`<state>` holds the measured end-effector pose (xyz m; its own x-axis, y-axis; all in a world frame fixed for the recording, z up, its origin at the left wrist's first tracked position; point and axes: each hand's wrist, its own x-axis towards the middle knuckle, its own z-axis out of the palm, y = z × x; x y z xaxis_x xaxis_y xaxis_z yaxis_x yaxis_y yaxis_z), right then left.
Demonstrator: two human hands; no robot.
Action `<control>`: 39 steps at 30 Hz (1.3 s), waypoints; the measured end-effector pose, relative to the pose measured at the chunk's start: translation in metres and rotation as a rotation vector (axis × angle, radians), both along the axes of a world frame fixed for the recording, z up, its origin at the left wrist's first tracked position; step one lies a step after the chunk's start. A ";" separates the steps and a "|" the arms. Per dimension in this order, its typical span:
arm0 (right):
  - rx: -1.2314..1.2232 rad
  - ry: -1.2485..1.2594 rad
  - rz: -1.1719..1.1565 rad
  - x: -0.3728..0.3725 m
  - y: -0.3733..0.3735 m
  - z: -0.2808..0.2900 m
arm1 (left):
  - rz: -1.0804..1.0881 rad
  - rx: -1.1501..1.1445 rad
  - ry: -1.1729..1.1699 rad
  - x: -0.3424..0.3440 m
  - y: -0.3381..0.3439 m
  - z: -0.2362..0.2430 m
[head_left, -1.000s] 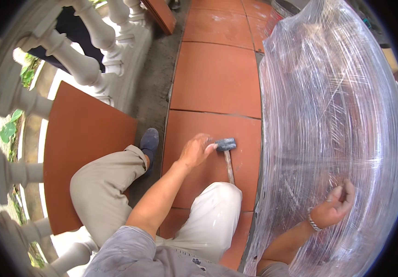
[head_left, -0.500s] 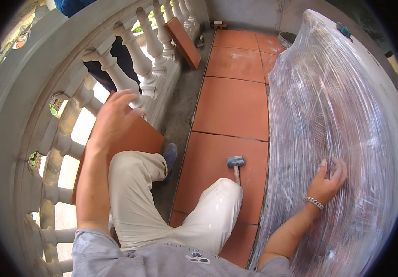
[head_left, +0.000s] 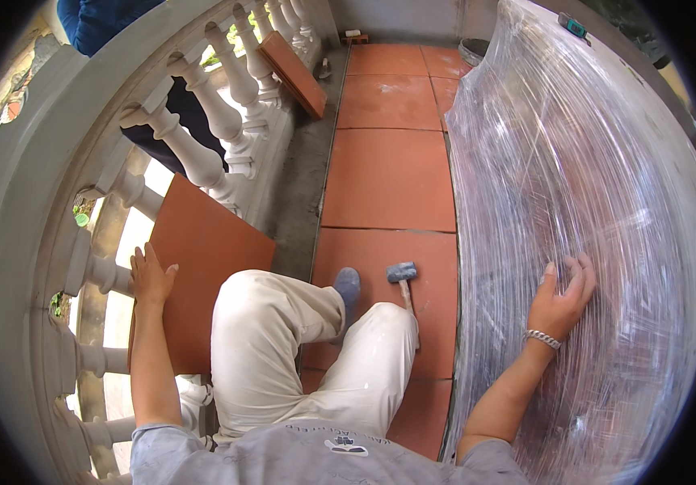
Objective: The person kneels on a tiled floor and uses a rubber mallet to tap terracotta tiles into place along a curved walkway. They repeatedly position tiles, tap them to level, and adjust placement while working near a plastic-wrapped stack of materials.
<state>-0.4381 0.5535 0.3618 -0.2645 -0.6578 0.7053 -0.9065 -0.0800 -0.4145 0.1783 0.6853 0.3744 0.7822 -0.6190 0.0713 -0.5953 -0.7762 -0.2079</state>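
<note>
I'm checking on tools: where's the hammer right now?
In the head view, the hammer lies on a floor tile right of centre, beside the right knee.

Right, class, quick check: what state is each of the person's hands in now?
Left hand: open, fingers spread at the leaning tile's edge.
Right hand: loosely open, against the clear plastic wrap, holding nothing.

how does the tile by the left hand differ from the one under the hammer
The leaning tile is propped up by the balusters, while the floor tile lies flat. The left hand is at the leaning tile's edge, while the hammer rests on the floor tile. Both are reddish-orange.
</note>
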 end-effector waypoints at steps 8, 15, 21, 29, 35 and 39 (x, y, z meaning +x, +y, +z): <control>0.093 0.160 -0.072 0.000 0.001 -0.003 | 0.089 0.037 -0.258 0.006 -0.002 -0.049; 0.341 0.375 -0.218 0.005 0.001 -0.002 | 0.027 0.135 -0.466 0.020 0.010 -0.075; 0.609 0.106 -0.230 0.016 0.003 0.021 | -0.024 0.206 -0.465 0.027 0.018 -0.073; 0.967 0.128 -0.142 0.030 -0.022 0.086 | 0.107 0.278 -0.182 0.007 -0.006 -0.044; 0.864 -0.064 0.081 0.030 -0.112 0.196 | 0.163 0.344 0.096 0.001 -0.018 -0.010; 0.609 0.012 0.000 -0.001 -0.206 0.247 | 0.157 0.379 0.207 0.000 -0.036 0.007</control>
<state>-0.4395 0.3479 0.6086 -0.2586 -0.9440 0.2048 -0.9113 0.1681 -0.3759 0.1780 0.6489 0.3818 0.8423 -0.4445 -0.3049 -0.5357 -0.7524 -0.3832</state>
